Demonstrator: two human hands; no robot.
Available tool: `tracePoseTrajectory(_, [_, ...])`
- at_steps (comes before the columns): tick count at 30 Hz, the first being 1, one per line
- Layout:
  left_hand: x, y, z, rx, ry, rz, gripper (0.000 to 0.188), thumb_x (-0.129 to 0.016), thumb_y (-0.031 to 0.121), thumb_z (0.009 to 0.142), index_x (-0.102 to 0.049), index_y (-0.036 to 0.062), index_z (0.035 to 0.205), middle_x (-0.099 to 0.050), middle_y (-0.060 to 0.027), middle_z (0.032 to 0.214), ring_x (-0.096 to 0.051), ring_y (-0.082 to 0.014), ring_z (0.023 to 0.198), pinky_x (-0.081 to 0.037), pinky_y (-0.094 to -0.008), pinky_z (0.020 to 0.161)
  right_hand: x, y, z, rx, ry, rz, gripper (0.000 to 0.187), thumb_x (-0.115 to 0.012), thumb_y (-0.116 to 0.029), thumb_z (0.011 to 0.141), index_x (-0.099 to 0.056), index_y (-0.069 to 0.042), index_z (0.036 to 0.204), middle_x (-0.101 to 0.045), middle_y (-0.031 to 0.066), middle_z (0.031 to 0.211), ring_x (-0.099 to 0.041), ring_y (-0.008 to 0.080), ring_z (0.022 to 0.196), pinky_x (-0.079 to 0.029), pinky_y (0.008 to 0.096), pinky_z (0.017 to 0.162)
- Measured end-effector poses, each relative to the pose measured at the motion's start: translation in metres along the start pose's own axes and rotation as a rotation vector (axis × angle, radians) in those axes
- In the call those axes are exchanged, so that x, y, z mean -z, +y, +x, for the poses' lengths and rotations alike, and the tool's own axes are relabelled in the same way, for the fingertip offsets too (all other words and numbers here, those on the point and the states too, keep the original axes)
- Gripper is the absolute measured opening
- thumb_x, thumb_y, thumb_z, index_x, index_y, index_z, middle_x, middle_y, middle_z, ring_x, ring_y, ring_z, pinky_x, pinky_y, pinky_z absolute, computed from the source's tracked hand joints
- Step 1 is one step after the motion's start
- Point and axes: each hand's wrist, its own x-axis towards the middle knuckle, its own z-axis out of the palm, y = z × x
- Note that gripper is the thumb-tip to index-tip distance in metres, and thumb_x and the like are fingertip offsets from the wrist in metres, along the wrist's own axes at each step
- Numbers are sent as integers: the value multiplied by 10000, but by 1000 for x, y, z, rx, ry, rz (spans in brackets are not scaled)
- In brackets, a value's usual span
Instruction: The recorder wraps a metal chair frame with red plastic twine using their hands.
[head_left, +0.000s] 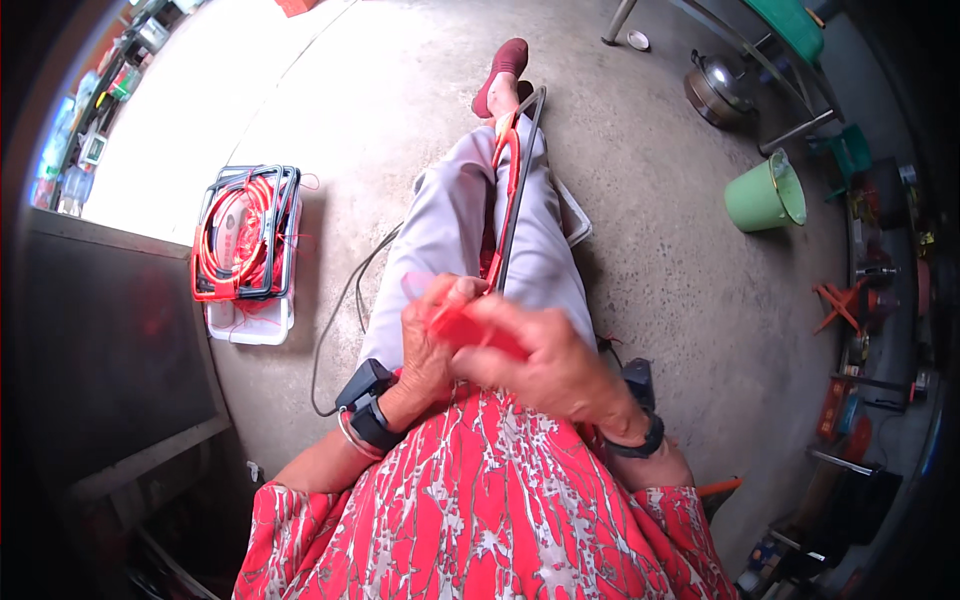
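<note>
Over my lap, my left hand point(427, 345) is closed on a bunch of thin red plastic-like material point(475, 328). My right hand point(550, 365), a little smeared by motion, curls its fingers round the same red bundle from the other side. A dark metal frame point(515, 195) with rounded corners lies lengthwise along my legs. Its near end passes under my hands, and red strip or cord runs along its left side. I cannot tell how the red bundle joins the frame.
To the left, a white basket point(283, 325) holds dark frames and red coils point(245, 235). A dark panel point(120, 330) stands nearer. On the right are a green bucket point(762, 197), a lidded metal pot point(718, 90) and crowded shelves point(880, 330). A cable point(345, 290) lies beside my leg.
</note>
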Motion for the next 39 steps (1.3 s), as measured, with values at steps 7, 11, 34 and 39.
tracePoseTrajectory(7, [9,-15,8,273,-15,-277,354,-519,281,986,-657,-36,909,-664,-55,764,-595,-96,724,-464,-242,708,71,26,-26,-130,430,277,305,-528,-255,928,-490,-17,1115,-438,-26,690,-418,56,586,-390,241,562])
tracePoseTrajectory(11, [8,-14,12,319,-32,-314,350,-516,273,987,-657,-38,906,-672,-70,786,-608,-112,727,-474,-250,723,77,39,-42,-167,459,256,306,-529,-264,919,-502,-15,1095,-450,-8,705,-429,74,613,-398,256,591])
tracePoseTrajectory(34, [3,-13,8,331,-71,-309,297,-547,249,977,-658,-25,949,-670,-62,817,-594,-96,740,-477,-234,699,46,94,-19,-290,49,-339,275,-624,-249,903,-559,18,921,-533,129,683,-488,131,642,-448,335,612])
tracePoseTrajectory(39, [1,-10,4,538,-29,-380,245,-562,219,964,-637,-12,924,-672,-66,790,-609,-101,646,-513,-235,522,38,98,-14,-178,36,-319,261,-595,-237,894,-538,18,901,-580,240,720,-609,413,701,-457,434,601])
